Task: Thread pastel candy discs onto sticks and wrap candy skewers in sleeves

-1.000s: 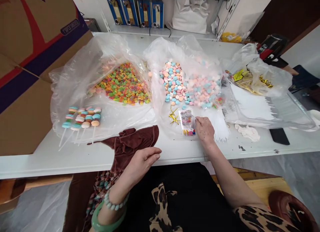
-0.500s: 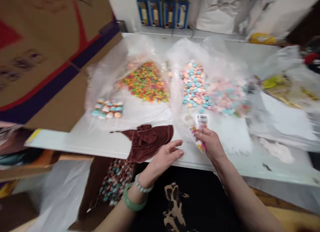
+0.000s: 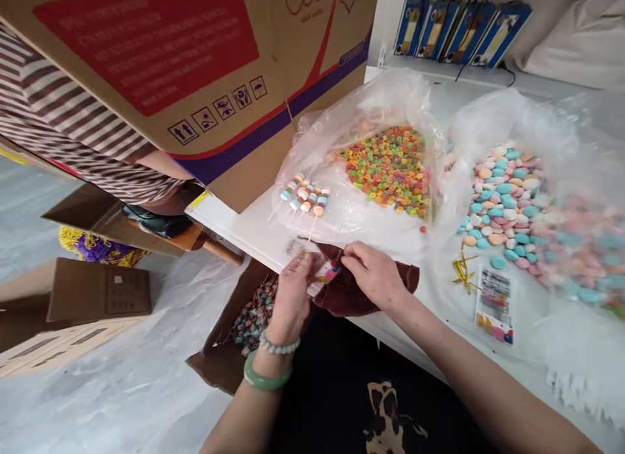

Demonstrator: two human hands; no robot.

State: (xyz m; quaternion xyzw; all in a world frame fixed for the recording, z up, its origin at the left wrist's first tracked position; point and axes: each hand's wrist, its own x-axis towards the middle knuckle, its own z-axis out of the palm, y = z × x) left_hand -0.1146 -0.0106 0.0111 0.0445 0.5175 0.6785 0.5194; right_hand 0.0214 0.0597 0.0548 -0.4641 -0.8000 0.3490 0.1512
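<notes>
My left hand (image 3: 293, 281) pinches a small printed plastic bag (image 3: 324, 271) above a brown cloth (image 3: 349, 299) at the table edge. At the other end of that bag, my right hand (image 3: 374, 271) has its fingers closed on the bag's edge; the fingertips are partly hidden. Just beyond the hands lie several candy skewers (image 3: 306, 197) on clear plastic. Small ring gummies (image 3: 390, 170) are heaped behind them. To the right are pastel candies (image 3: 505, 200), gold twist ties (image 3: 463, 269) and more printed bags (image 3: 495, 304).
A large cardboard carton (image 3: 273, 115) stands on the table at left, with a person in a striped top (image 3: 92, 115) behind it. Below the table edge, an open box holds many candy skewers (image 3: 256, 314). Blue packages (image 3: 459, 34) line the back shelf.
The view has swung left. The printed bag has passed from my right hand into my left, and both hands are now together over the brown cloth.
</notes>
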